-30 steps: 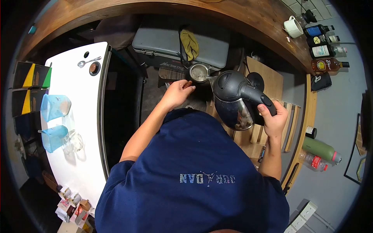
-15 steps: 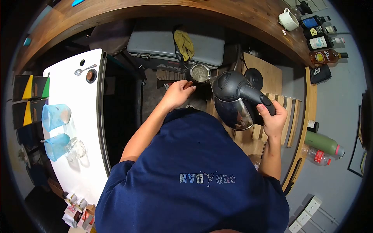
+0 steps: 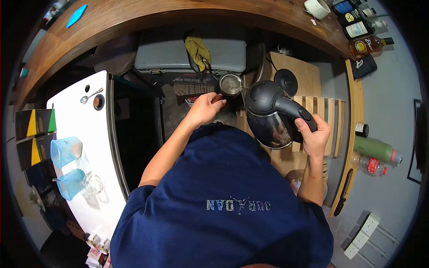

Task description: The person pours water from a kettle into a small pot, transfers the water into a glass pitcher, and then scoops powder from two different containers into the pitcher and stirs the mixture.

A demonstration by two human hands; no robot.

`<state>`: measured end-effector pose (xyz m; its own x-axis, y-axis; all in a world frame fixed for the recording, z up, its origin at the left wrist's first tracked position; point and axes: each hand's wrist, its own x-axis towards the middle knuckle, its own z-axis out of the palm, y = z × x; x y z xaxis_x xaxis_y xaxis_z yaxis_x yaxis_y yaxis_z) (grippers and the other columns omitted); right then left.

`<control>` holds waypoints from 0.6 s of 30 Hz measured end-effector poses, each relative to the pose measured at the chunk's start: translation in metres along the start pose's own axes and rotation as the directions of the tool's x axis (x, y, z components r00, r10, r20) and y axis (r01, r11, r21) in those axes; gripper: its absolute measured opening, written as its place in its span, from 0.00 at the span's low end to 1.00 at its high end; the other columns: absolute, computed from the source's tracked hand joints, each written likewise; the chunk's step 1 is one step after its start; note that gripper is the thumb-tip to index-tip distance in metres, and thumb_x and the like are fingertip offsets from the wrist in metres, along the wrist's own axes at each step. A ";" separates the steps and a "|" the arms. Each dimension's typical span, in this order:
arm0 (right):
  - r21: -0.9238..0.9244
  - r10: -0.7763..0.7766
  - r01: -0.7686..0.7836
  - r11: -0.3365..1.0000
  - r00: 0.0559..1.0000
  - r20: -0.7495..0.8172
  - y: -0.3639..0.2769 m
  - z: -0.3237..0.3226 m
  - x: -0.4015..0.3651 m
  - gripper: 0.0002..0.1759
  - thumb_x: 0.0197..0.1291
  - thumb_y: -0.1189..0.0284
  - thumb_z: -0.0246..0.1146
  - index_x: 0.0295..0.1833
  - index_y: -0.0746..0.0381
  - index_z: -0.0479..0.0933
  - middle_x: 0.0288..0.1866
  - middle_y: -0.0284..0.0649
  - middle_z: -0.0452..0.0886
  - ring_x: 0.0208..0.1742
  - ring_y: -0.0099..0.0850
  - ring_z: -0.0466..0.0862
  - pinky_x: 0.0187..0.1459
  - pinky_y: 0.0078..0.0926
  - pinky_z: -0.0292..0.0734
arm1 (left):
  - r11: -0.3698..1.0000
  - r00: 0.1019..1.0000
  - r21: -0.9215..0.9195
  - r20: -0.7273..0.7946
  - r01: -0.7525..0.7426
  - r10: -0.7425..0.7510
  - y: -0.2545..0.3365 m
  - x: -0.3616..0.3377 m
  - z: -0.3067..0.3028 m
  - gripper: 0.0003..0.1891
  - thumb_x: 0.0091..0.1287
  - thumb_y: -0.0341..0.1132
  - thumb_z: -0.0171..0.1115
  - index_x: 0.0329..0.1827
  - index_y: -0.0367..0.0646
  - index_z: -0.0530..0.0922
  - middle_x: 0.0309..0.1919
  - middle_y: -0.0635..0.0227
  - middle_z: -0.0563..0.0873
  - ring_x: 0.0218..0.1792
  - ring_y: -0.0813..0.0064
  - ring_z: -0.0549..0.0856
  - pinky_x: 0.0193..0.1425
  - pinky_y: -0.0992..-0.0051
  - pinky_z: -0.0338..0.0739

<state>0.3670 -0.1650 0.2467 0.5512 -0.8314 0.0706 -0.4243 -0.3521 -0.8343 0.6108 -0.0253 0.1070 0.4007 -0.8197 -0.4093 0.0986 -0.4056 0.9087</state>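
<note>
My right hand [image 3: 315,136] is wrapped round the handle of a black and steel electric kettle [image 3: 265,109]. The kettle leans toward a small round pot [image 3: 231,84], its spout right at the pot's rim. A thin streak that looks like water shows between spout and pot, and cloudy pale liquid lies inside. Closed fingers of my left hand [image 3: 205,108] grip the pot's brown handle, which is mostly covered by them. The kettle's round black base [image 3: 286,82] sits on a wooden board beyond it.
On the left, a white worktop [image 3: 85,129] carries a spoon [image 3: 91,95], blue plastic containers [image 3: 66,152] and a clear glass vessel [image 3: 91,185]. A grey case [image 3: 190,51] with a yellow-green cloth [image 3: 198,51] stands ahead. Bottles [image 3: 359,30] line the wooden counter [image 3: 178,11] at upper right.
My viewpoint has turned slightly, so the surroundings shift in the picture. Both hands keep hold of the kettle and pot, with the spout still at the pot's rim.
</note>
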 end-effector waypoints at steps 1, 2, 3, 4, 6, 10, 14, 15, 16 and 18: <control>0.010 0.007 -0.007 1.000 1.000 -0.008 0.002 -0.001 -0.001 0.15 0.49 0.68 0.74 0.32 0.69 0.80 0.24 0.31 0.79 0.26 0.17 0.74 0.29 0.16 0.70 | 1.000 1.000 0.014 0.014 0.004 -0.004 0.000 0.001 0.001 0.14 0.65 0.37 0.62 0.28 0.34 0.72 0.21 0.71 0.75 0.26 0.85 0.70 0.30 0.78 0.66; 0.010 0.010 -0.010 1.000 1.000 -0.014 0.004 -0.002 -0.003 0.15 0.49 0.68 0.74 0.32 0.69 0.80 0.24 0.31 0.79 0.26 0.17 0.74 0.29 0.16 0.70 | 1.000 1.000 0.029 0.028 0.008 -0.009 0.000 0.003 0.003 0.14 0.65 0.37 0.62 0.28 0.34 0.73 0.21 0.72 0.75 0.26 0.85 0.70 0.31 0.79 0.66; 0.016 0.009 -0.009 1.000 1.000 -0.028 0.009 -0.004 -0.004 0.15 0.49 0.68 0.74 0.32 0.69 0.80 0.24 0.31 0.78 0.26 0.17 0.74 0.29 0.16 0.70 | 0.999 0.999 0.032 0.035 0.007 -0.008 0.001 0.004 0.005 0.14 0.65 0.37 0.62 0.28 0.34 0.73 0.21 0.72 0.75 0.26 0.85 0.70 0.31 0.79 0.66; 0.022 0.008 -0.007 1.000 0.999 -0.041 0.013 -0.006 -0.005 0.15 0.50 0.68 0.74 0.32 0.69 0.80 0.24 0.30 0.78 0.26 0.17 0.74 0.29 0.16 0.70 | 1.000 0.999 0.009 0.045 0.020 -0.020 0.002 0.004 0.007 0.14 0.65 0.37 0.62 0.28 0.34 0.73 0.21 0.72 0.75 0.26 0.85 0.70 0.31 0.79 0.66; 0.063 0.049 -0.045 0.997 0.996 -0.072 0.023 -0.008 -0.008 0.15 0.50 0.68 0.74 0.32 0.69 0.80 0.24 0.30 0.78 0.26 0.17 0.73 0.29 0.16 0.69 | 0.999 0.997 -0.009 0.064 0.035 -0.034 0.005 0.006 0.013 0.14 0.65 0.37 0.62 0.29 0.35 0.73 0.21 0.73 0.75 0.26 0.85 0.70 0.30 0.79 0.66; 0.242 0.106 -0.071 0.968 0.985 -0.135 0.048 -0.012 -0.015 0.15 0.53 0.67 0.73 0.32 0.68 0.78 0.23 0.30 0.76 0.23 0.16 0.72 0.25 0.15 0.67 | 0.999 0.995 0.001 0.092 0.040 -0.040 0.015 0.009 0.021 0.14 0.65 0.38 0.62 0.28 0.37 0.73 0.21 0.74 0.74 0.25 0.85 0.70 0.30 0.79 0.66; 0.425 0.156 -0.048 0.904 0.962 -0.223 0.072 -0.013 -0.020 0.17 0.56 0.64 0.70 0.31 0.67 0.75 0.20 0.30 0.73 0.18 0.16 0.69 0.20 0.14 0.63 | 0.999 0.993 -0.036 0.113 0.035 -0.031 0.021 0.015 0.030 0.14 0.65 0.38 0.62 0.26 0.38 0.71 0.21 0.75 0.72 0.24 0.85 0.70 0.28 0.79 0.65; 0.492 0.175 -0.011 0.871 0.941 -0.289 0.077 -0.014 -0.020 0.17 0.58 0.63 0.69 0.31 0.66 0.74 0.19 0.30 0.71 0.16 0.17 0.67 0.18 0.15 0.62 | 0.999 0.993 -0.027 0.118 0.033 -0.030 0.023 0.016 0.032 0.14 0.65 0.38 0.62 0.26 0.38 0.71 0.21 0.75 0.72 0.24 0.85 0.70 0.28 0.79 0.65; 0.554 0.197 0.034 0.832 0.915 -0.352 0.084 -0.013 -0.019 0.17 0.59 0.63 0.67 0.31 0.65 0.73 0.17 0.30 0.69 0.14 0.18 0.66 0.17 0.15 0.61 | 0.999 0.994 -0.027 0.105 0.023 -0.020 0.024 0.017 0.034 0.14 0.66 0.38 0.61 0.26 0.41 0.71 0.20 0.77 0.71 0.21 0.87 0.68 0.24 0.81 0.62; 0.571 0.191 0.081 0.817 0.896 -0.401 0.095 -0.016 -0.016 0.16 0.62 0.63 0.65 0.32 0.65 0.72 0.17 0.32 0.69 0.15 0.18 0.66 0.17 0.15 0.61 | 1.000 0.995 -0.013 0.100 0.009 -0.008 0.030 0.017 0.037 0.13 0.66 0.38 0.61 0.25 0.44 0.70 0.19 0.80 0.69 0.18 0.89 0.66 0.20 0.83 0.58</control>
<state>0.3066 -0.1921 0.1756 0.1247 -0.9845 0.1233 0.1084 -0.1100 -0.9880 0.5863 -0.0663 0.1243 0.3072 -0.8528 -0.4224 0.1142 -0.4076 0.9060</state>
